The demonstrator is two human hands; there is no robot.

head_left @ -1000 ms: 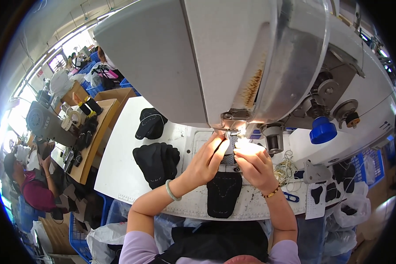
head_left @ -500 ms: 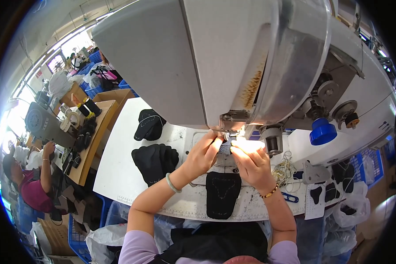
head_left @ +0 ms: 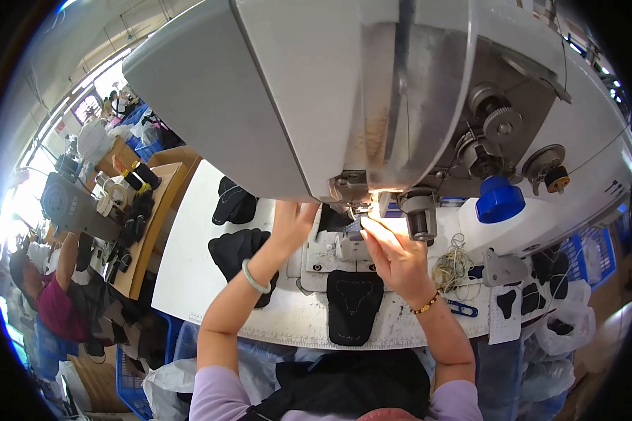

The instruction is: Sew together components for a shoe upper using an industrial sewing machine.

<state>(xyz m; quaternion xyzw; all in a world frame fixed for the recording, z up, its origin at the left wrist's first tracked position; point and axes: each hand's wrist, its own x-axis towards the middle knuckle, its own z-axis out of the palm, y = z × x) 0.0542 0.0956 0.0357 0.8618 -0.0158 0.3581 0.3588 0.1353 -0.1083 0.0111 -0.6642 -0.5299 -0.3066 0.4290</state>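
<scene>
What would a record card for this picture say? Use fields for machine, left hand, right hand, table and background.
Machine: pale sewing machine with a blue knob
Left hand: fingertips hidden behind the machine; grip unclear
Right hand: fingertips near the lit spot under the machine head; grip unclear
Table: white; flat black cloth piece in front, two black cloth bundles to the left, thread tangle to the right
Background: person in a maroon top at far left

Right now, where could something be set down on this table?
Widest: the left of the white tabletop, between its curved edge and the black fabric pieces; a smaller patch between the left forearm and black stitched panel. Crowded: under the sewing machine head, around left hand and right hand, and rightward at tangled thread.
</scene>
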